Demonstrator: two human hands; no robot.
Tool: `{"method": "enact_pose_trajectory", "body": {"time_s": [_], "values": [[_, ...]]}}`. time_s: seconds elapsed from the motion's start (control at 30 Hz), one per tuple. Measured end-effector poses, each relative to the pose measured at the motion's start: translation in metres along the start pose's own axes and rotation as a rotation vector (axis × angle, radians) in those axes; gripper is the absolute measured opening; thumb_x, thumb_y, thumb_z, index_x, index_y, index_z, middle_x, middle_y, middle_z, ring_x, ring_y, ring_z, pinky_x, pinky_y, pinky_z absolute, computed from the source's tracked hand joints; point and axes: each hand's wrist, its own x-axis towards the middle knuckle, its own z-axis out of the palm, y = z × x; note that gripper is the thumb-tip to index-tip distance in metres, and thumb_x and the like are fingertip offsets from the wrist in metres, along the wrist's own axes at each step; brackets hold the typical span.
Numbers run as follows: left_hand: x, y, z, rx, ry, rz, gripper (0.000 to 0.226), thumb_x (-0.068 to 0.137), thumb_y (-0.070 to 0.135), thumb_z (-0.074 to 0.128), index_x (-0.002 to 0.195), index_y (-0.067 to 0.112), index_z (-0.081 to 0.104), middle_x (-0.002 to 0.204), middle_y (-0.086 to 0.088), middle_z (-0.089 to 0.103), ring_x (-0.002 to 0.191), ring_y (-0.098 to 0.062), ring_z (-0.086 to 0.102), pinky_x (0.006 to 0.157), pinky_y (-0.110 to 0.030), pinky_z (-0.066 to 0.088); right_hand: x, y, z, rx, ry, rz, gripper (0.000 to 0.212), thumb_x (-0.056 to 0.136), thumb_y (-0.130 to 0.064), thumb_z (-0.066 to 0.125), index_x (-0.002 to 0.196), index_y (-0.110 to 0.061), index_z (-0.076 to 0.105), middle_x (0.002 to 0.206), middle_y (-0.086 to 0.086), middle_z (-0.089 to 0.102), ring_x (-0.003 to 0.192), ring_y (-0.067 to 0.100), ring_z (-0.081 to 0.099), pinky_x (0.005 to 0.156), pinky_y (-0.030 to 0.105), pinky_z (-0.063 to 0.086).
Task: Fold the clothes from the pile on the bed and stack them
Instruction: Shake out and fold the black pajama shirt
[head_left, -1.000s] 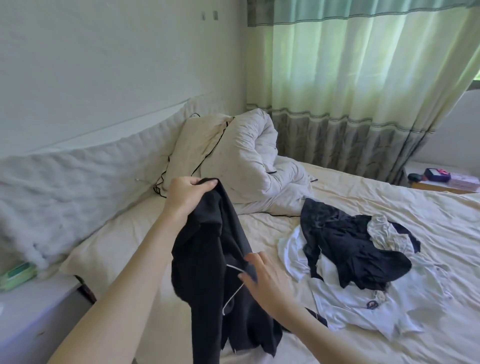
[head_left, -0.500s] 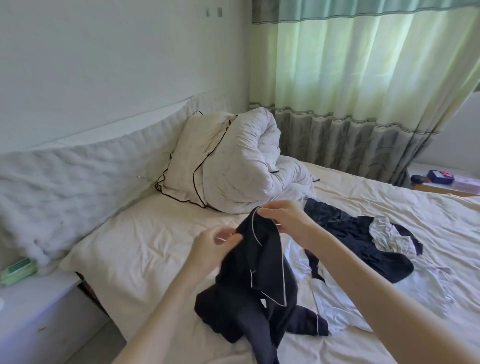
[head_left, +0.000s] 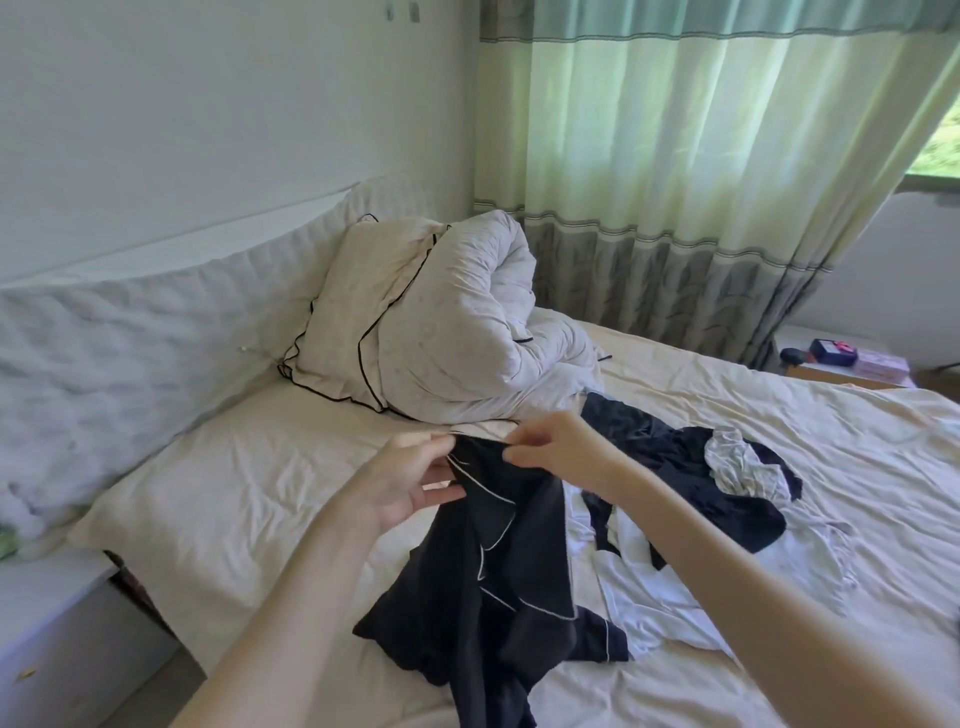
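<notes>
Both hands hold up a black garment (head_left: 498, 566) with thin white piping over the near part of the bed (head_left: 249, 499): the left hand (head_left: 402, 480) pinches its top edge between thumb and fingers, the remaining fingers loosely spread, and the right hand (head_left: 558, 449) pinches the same edge just beside it, fingers curled onto the cloth. The garment hangs from that pinched edge and its lower folds spill onto the sheet toward the bed's near edge (how it is cut, shirt or trousers, cannot be told from the bunched cloth). To the right of it, nearer the middle of the bed, lies the pile (head_left: 727, 499): a dark piece crumpled over white pieces, with a white garment (head_left: 649, 608) spreading toward the near edge and touching the black one. At the head end a rolled white duvet (head_left: 483, 332) leans against a cream pillow with black piping (head_left: 348, 332), both close to the wall. Green curtains (head_left: 675, 171) hang beyond the far side of the bed
</notes>
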Motion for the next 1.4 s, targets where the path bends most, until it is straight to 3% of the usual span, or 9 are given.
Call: {"method": "enact_pose_trajectory", "body": {"time_s": [0.13,0.23,0.4,0.63,0.73,0.93,1.07,1.17,1.4], "values": [[0.004,0.018,-0.012,-0.096,-0.051,0.019,0.017,0.097,0.010,0.046,0.089,0.005,0.059,0.075,-0.008,0.062,0.067,-0.017,0.060,0.058,-0.026,0.055,-0.007,0.044,0.017,-0.050,-0.003,0.131,0.043,0.085,-0.017,0.068,0.053,-0.011,0.040,0.052,-0.005,0.030,0.050,0.009,0.029,0.051,0.022,0.023],[0.009,0.031,-0.021,-0.059,0.035,0.085,0.016,0.096,0.011,0.048,0.086,0.009,0.060,0.073,-0.006,0.061,0.063,-0.015,0.058,0.052,-0.021,0.052,-0.012,0.074,0.021,0.048,0.065,0.253,0.030,0.085,-0.020,0.068,0.071,0.004,0.057,0.064,0.005,0.042,0.059,0.013,0.040,0.054,0.022,0.028],[0.015,0.033,-0.053,0.188,0.119,0.100,0.014,0.094,0.014,0.054,0.089,0.010,0.067,0.075,-0.003,0.066,0.061,-0.009,0.060,0.054,-0.019,0.050,-0.014,0.089,-0.002,0.326,0.128,0.323,0.014,0.084,-0.014,0.070,0.072,-0.007,0.066,0.069,0.007,0.055,0.064,0.017,0.052,0.065,0.026,0.042],[0.024,-0.031,-0.085,0.859,0.355,0.098,0.006,0.085,0.006,0.066,0.087,0.004,0.070,0.087,-0.011,0.069,0.088,-0.025,0.064,0.084,-0.037,0.053,-0.010,0.080,-0.047,0.759,-0.134,0.384,0.019,0.070,-0.015,0.073,0.085,-0.005,0.075,0.085,0.009,0.072,0.073,0.018,0.070,0.064,0.026,0.056],[0.023,-0.044,-0.088,0.875,0.439,0.136,0.009,0.084,0.011,0.068,0.077,0.009,0.071,0.076,-0.008,0.069,0.073,-0.022,0.064,0.074,-0.029,0.051,-0.005,0.081,-0.048,0.767,-0.147,0.393,0.019,0.068,-0.014,0.073,0.084,-0.003,0.074,0.085,0.011,0.071,0.072,0.019,0.069,0.064,0.028,0.056],[0.021,-0.045,-0.095,0.117,0.301,-0.086,0.012,0.090,-0.003,0.056,0.097,-0.005,0.066,0.089,-0.018,0.069,0.079,-0.025,0.067,0.057,-0.024,0.058,0.002,0.083,-0.041,0.538,0.046,0.386,0.018,0.077,-0.013,0.075,0.089,-0.001,0.074,0.097,0.020,0.071,0.075,0.021,0.068,0.065,0.027,0.056],[0.017,-0.038,-0.102,-0.352,0.103,-0.237,0.017,0.093,-0.001,0.048,0.102,-0.004,0.062,0.085,-0.018,0.071,0.072,-0.026,0.071,0.060,-0.040,0.060,0.002,0.077,-0.046,0.698,-0.135,0.467,0.025,0.075,-0.020,0.071,0.094,-0.004,0.074,0.098,0.013,0.071,0.083,0.022,0.067,0.077,0.031,0.053],[0.018,-0.033,-0.107,-0.420,0.059,-0.256,0.018,0.092,0.000,0.046,0.098,-0.004,0.063,0.081,-0.018,0.070,0.068,-0.027,0.071,0.063,-0.047,0.059,0.005,0.076,-0.049,0.813,-0.171,0.487,0.027,0.075,-0.022,0.066,0.096,-0.005,0.072,0.093,0.009,0.071,0.081,0.021,0.066,0.077,0.030,0.053],[0.026,-0.026,-0.111,-0.322,0.100,-0.249,0.019,0.094,0.002,0.043,0.090,-0.005,0.060,0.071,-0.013,0.065,0.065,-0.020,0.066,0.055,-0.028,0.057,0.009,0.069,-0.044,0.800,-0.133,0.460,0.011,0.092,-0.010,0.056,0.084,-0.010,0.063,0.078,0.005,0.055,0.066,0.016,0.055,0.058,0.025,0.052]]}}
